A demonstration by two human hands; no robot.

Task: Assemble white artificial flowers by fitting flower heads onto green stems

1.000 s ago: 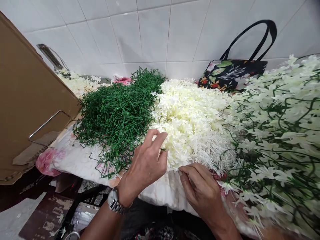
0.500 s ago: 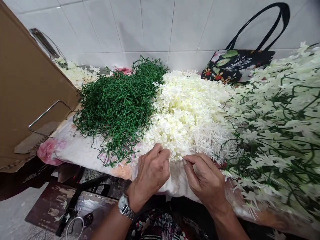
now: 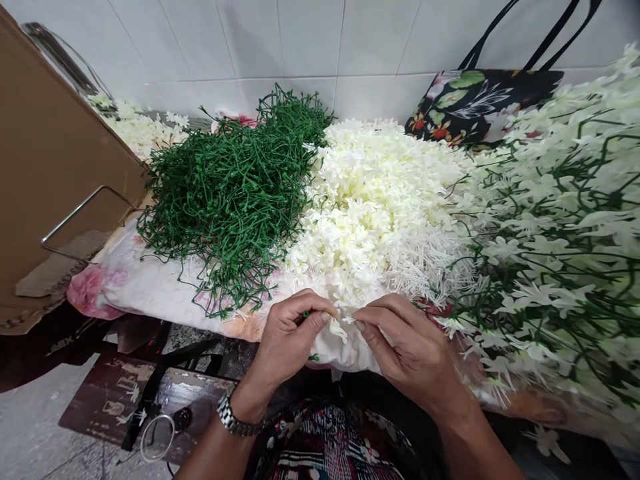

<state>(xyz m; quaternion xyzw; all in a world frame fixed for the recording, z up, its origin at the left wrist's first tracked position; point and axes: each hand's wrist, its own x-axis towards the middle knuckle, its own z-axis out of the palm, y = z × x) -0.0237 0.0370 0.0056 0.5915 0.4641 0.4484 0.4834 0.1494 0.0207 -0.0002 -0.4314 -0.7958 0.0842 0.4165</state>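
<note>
One white flower [image 3: 338, 330]: we pinch it in our left hand [image 3: 291, 335], petals angled down rightward; our right hand [image 3: 411, 345], just beside, pinches a white sliver [image 3: 349, 321].

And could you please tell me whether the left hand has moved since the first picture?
Yes: judged against the heap of green stems, the left hand has shifted toward the near edge of the patterned cloth.

Left hand [image 3: 294, 335] pinches white blossom [image 3: 338, 329]; right hand [image 3: 413, 347] pinches small white piece [image 3: 349, 320] just beside it. From hands: green stems [image 3: 235, 190], 10 o'clock; petal heap [image 3: 367, 193], 12 o'clock; patterned bag [image 3: 477, 107], 1 o'clock.
</note>
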